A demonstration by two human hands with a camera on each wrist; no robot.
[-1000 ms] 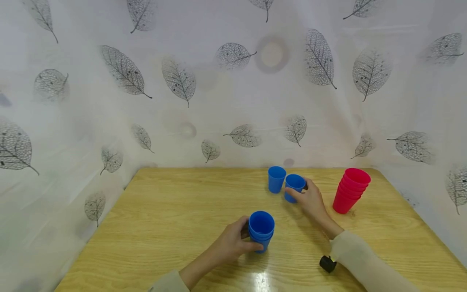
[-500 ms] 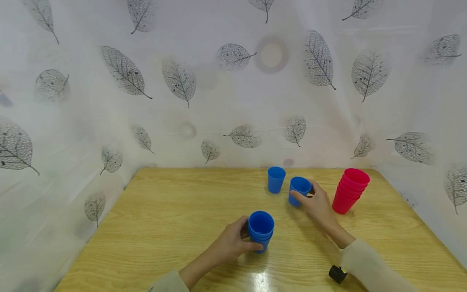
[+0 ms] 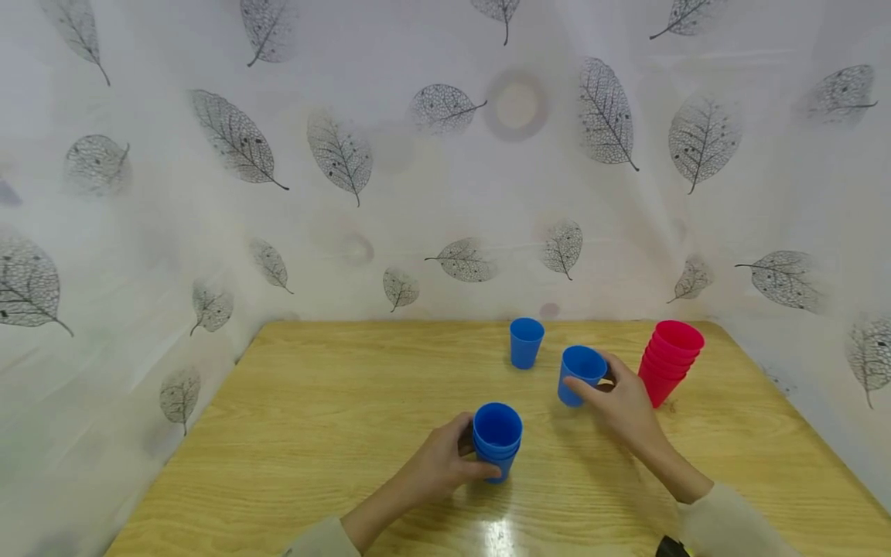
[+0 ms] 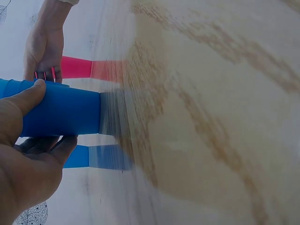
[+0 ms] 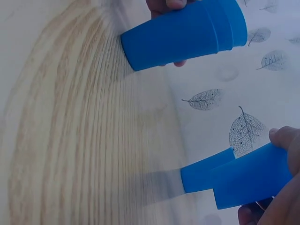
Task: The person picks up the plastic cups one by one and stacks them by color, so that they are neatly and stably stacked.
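My left hand (image 3: 440,466) grips a nested stack of blue cups (image 3: 498,445), upright on the table, thumb in front and fingers behind. In my right hand (image 3: 629,408) is a single blue cup (image 3: 578,387), pinched at its side between thumb and fingers. The right wrist view shows this cup (image 5: 253,178) tilted in frame, its base off the tabletop. Another blue cup (image 3: 525,345) stands alone near the table's back edge. To the right of my right hand stands a nested stack of red cups (image 3: 671,360), its lower part partly behind that hand.
The wooden table (image 3: 334,387) ends at the back and sides against a pale curtain (image 3: 445,186) printed with leaves. A small black object (image 3: 671,548) sits by the right sleeve at the bottom edge.
My right hand has carried its blue cup rightward and toward me, away from the lone blue cup at the back. The left hand and its stack have stayed in place.
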